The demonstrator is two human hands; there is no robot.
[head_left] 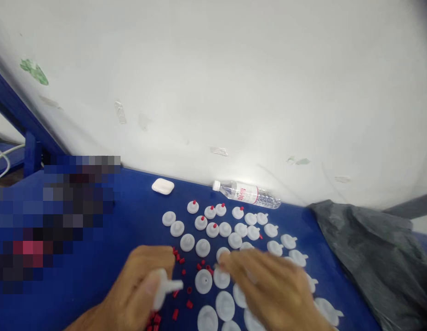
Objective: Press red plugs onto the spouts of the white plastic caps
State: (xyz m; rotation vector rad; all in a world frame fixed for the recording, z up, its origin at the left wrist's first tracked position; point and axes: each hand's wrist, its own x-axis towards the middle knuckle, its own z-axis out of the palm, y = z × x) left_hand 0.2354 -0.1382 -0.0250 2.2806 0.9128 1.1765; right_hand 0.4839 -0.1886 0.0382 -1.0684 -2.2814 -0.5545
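My left hand [139, 280] is closed, thumb and fingers pinching a white round plastic cap with a thin nozzle [170, 286] that points right. To its right, my right hand [271, 285] is over the rows of white caps, blurred by motion. Its fingertips are drawn together near one white cap [222, 278]; whether anything small sits between them I cannot make out. Small red caps [189, 304] lie scattered between the hands. Several white nozzle caps [224, 305] stand on the blue table, and some farther back have a red tip [213, 229].
A clear plastic bottle [247, 193] lies on its side along the white wall [213, 92]. Left of it rests a small white case [162, 186]. Dark grey cloth [372, 257] covers the table's right side. A blurred-out patch [54, 211] hides things at left.
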